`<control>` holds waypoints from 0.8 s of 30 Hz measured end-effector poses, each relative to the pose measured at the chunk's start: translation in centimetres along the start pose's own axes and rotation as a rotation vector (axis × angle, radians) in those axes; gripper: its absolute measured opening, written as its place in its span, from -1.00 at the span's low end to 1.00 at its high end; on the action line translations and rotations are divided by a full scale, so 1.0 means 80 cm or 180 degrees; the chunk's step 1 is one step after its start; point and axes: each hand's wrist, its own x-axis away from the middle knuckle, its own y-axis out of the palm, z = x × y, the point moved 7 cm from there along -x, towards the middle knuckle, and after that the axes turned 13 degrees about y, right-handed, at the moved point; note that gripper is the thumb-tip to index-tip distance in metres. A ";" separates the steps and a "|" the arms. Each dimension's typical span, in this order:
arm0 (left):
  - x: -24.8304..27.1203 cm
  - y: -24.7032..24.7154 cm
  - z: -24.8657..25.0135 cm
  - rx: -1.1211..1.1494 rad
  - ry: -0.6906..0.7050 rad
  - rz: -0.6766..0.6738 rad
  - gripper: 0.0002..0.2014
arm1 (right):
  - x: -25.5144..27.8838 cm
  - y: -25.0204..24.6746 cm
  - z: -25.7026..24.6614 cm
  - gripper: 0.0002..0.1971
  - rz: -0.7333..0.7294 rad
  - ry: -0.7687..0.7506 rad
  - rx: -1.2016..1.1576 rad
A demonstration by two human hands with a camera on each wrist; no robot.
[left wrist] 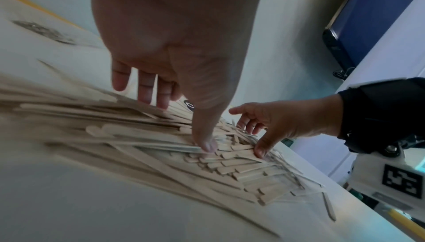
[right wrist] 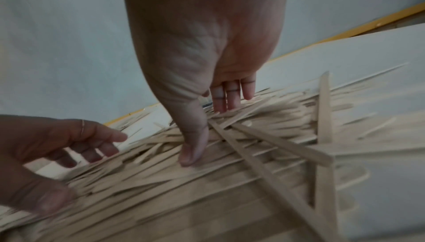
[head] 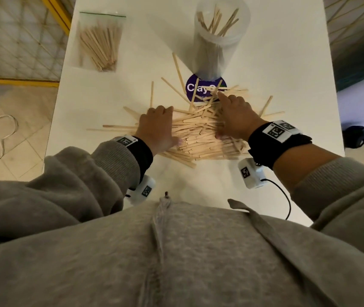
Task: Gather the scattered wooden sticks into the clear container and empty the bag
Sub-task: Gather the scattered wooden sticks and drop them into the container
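A big pile of wooden sticks (head: pixel 198 135) lies in the middle of the white table (head: pixel 276 63). My left hand (head: pixel 164 127) rests on the pile's left end, fingers spread and thumb pressing down (left wrist: pixel 181 118). My right hand (head: pixel 220 116) presses the right end the same way (right wrist: pixel 209 129), index finger stretched towards the far side. Neither hand grips a stick. The clear container (head: pixel 212 54) stands just behind the pile with a few sticks inside. At the back left lies the clear bag (head: pixel 100 41), still full of sticks.
A purple round label (head: pixel 195 89) reading "Clay" lies at the container's base, partly under loose sticks. Stray sticks fan out beyond both hands. The table's side edges are close on both sides. A white cable (head: pixel 1 134) lies on the floor to the left, and a dark object (head: pixel 353 136) to the right.
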 end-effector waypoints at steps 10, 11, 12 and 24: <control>-0.002 -0.002 -0.009 -0.0037 0.0041 0.0064 -0.67 | -0.004 0.002 -0.007 -0.53 0.0021 -0.0345 0.0692; -0.001 -0.003 -0.009 -0.0031 0.0063 0.0083 -0.67 | -0.004 0.000 -0.009 -0.54 0.0140 -0.0388 0.0825; 0.000 -0.003 -0.009 -0.0031 0.0089 0.0097 -0.66 | -0.003 -0.001 -0.010 -0.56 0.0223 -0.0434 0.0924; -0.002 -0.003 -0.004 -0.0151 0.0260 0.0074 -0.65 | 0.002 -0.012 -0.027 -0.56 0.0572 -0.0919 0.1577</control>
